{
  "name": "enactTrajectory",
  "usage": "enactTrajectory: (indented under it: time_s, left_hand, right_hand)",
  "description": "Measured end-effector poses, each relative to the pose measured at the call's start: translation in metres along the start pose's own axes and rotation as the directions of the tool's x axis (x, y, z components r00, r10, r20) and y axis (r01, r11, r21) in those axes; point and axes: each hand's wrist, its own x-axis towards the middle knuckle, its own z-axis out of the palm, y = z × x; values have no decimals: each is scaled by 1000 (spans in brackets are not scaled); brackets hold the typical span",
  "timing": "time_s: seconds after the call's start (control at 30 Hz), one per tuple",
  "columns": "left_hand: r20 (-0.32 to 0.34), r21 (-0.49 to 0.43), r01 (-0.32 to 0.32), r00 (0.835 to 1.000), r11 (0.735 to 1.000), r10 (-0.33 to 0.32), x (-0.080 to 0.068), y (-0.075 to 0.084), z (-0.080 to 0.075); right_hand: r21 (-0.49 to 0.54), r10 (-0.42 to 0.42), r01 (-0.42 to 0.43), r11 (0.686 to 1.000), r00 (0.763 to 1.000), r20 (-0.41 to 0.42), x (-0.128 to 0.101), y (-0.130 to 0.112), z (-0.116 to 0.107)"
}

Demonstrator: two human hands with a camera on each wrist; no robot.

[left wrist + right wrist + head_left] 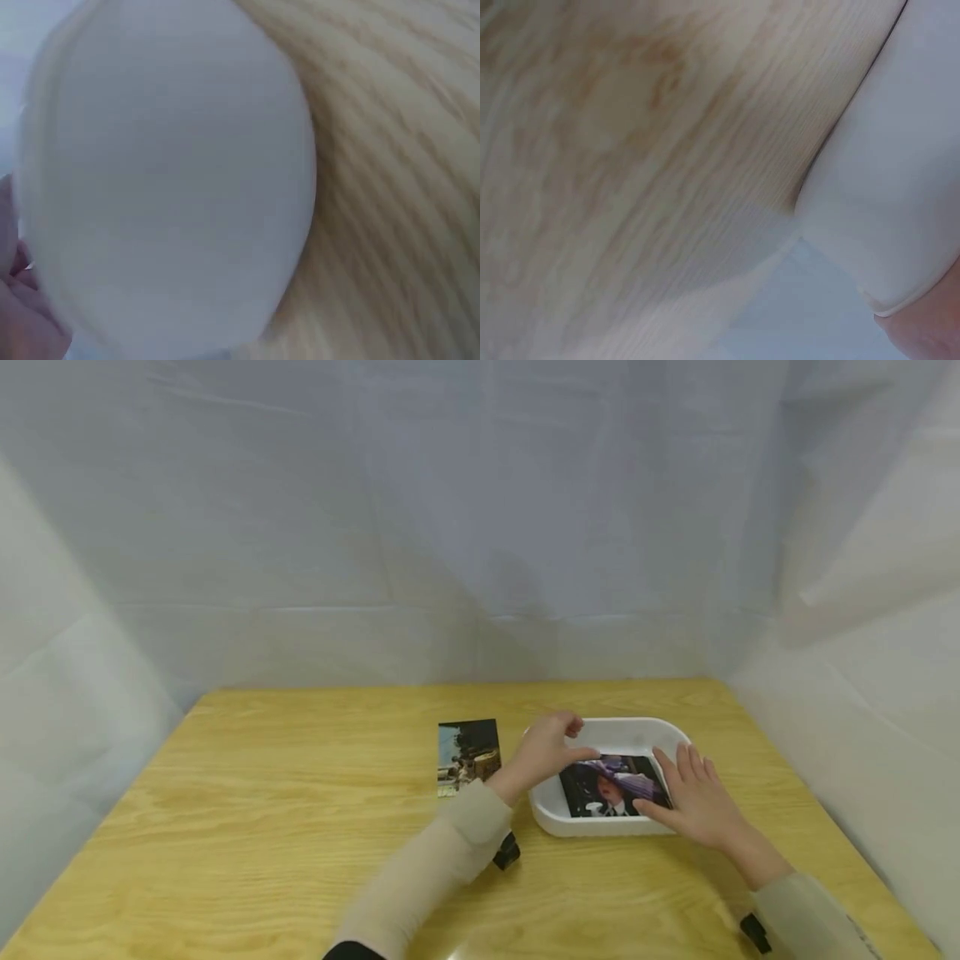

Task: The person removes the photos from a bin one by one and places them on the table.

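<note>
A white oval-ended tray point(600, 828) sits toward the right of the table, with a photo print point(617, 787) of purple and dark tones lying in it. My left hand point(546, 750) is over the tray's left end, its thumb stretched to the photo's upper left edge and its fingers bent apart from the thumb. At the right end, my right hand point(697, 797) spreads its fingers over the rim, thumb close to the photo's right side. Whether either thumb touches the print cannot be told. The tray wall point(172, 165) fills much of the left wrist view.
Left of the tray, a second photo print point(467, 747) lies on the wooden table point(300, 802), partly covered by my left wrist. White sheeting point(480, 527) hangs behind the table and along both sides.
</note>
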Motion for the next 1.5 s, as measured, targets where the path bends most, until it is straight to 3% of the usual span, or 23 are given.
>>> enactTrajectory:
  time_s: [0.2, 0.37, 0.53, 0.67, 0.8, 0.9, 1.07, 1.3, 1.5]
  left_hand:
    - [167, 127, -66, 985, 990, 44, 3, 4, 21]
    - [240, 248, -97, 970, 964, 36, 3, -1, 34]
    - [311, 308, -82, 950, 948, -18, 1, -3, 41]
    - [391, 354, -45, 914, 934, -105, -1, -1, 44]
    - [420, 434, -51, 895, 899, -152, -2, 1, 47]
    - [420, 483, -72, 894, 873, -159, -2, 2, 49]
    - [408, 506, -64, 896, 860, -173, 0, 2, 51]
    - [393, 503, -42, 900, 864, -186, 0, 2, 53]
    - [361, 514, -40, 916, 857, -173, 1, 1, 54]
  right_hand:
    - [3, 8, -8, 1000, 1000, 20, -1, -2, 1]
    - [6, 3, -3, 1000, 1000, 25, -2, -5, 0]
    - [-6, -4, 4, 1000, 1000, 14, -2, -5, 1]
    - [-8, -6, 6, 1000, 1000, 6, -3, -4, 3]
    - [-2, -4, 4, 1000, 1000, 9, -3, -3, 4]
    - [1, 0, 0, 1000, 1000, 11, -4, -2, 3]
    - [0, 5, -5, 1000, 1000, 9, -4, 0, 3]
    - [-8, 16, -16, 1000, 1000, 5, -5, 1, 4]
    - [4, 21, -21, 1000, 1000, 8, -5, 1, 4]
